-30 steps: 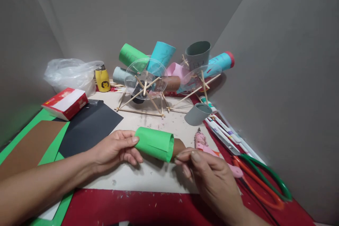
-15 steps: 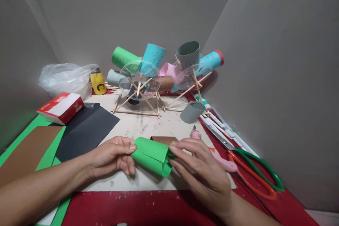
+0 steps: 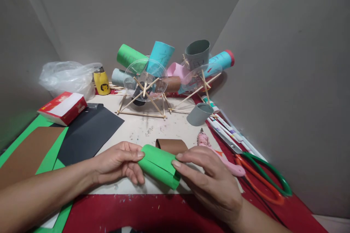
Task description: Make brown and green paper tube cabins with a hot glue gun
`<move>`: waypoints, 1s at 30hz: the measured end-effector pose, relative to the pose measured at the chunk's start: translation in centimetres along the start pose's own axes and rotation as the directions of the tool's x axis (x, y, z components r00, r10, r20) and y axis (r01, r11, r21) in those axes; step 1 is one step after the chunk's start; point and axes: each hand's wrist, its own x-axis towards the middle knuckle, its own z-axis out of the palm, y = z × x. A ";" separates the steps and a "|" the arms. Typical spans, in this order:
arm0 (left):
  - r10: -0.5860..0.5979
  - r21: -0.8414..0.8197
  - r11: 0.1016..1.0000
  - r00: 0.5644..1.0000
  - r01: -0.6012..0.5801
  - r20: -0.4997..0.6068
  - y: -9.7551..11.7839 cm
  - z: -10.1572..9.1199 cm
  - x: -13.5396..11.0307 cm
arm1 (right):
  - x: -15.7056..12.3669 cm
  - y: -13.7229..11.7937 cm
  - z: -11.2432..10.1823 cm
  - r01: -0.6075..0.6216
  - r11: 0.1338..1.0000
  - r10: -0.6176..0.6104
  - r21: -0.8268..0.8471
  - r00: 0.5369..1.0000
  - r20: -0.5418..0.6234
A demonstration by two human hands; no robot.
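A green paper tube (image 3: 158,167) is held between my two hands above the pale work sheet (image 3: 109,185), a lengthwise seam showing on its upper side. My left hand (image 3: 120,162) pinches its left end between thumb and fingers. At the right end, my right hand (image 3: 210,180) has its fingertips pressed on the tube near the seam; part of that grip is hidden. Just behind the green tube lies a brown paper tube (image 3: 171,145), partly covered. A pink glue gun (image 3: 222,162) rests beyond my right hand, which hides part of it.
Two stick-and-plastic-disc wheels (image 3: 144,83) carrying coloured paper tubes stand at the back. A grey tube (image 3: 200,114) is in front of them. Scissors (image 3: 262,174) and pens (image 3: 226,131) lie right. Left are black paper (image 3: 93,127), a red box (image 3: 62,107) and a plastic bag (image 3: 67,78).
My right fingers have shifted from inside the tube's right end onto its upper side by the seam. The right end looks less gaping, and more of the brown tube shows.
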 end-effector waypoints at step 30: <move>0.573 0.798 0.466 0.818 -0.382 0.057 -1.3 1.3 -1.2 | -1.3 0.2 1.7 -0.693 0.558 0.726 0.457 0.674 0.136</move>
